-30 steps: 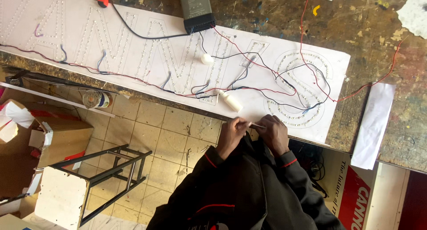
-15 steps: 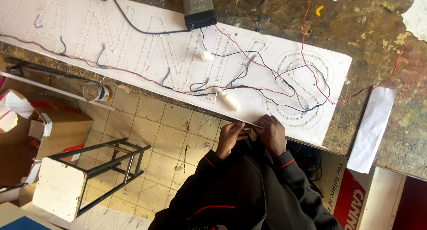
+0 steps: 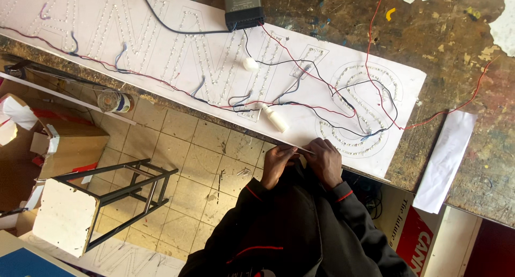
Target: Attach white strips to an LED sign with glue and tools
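A long white sign board lies on a worn wooden bench, with letter outlines of small light dots and red and black wires running over it. My left hand and my right hand meet at the board's near edge. Their fingertips pinch a thin pale strip between them; what it is I cannot tell. Dark jacket sleeves with red piping cover both arms. A small white bottle lies on the board just above my hands. A black power box sits at the board's far edge.
The scarred bench top extends to the right, with a white paper strip on it. Below the bench is a tiled floor with a metal-framed stool, a cardboard box and a tape roll. A red and white printed panel leans at lower right.
My hands stay pinched together at the board's edge. The view has shifted slightly, so the board and the stool sit a little differently in the picture.
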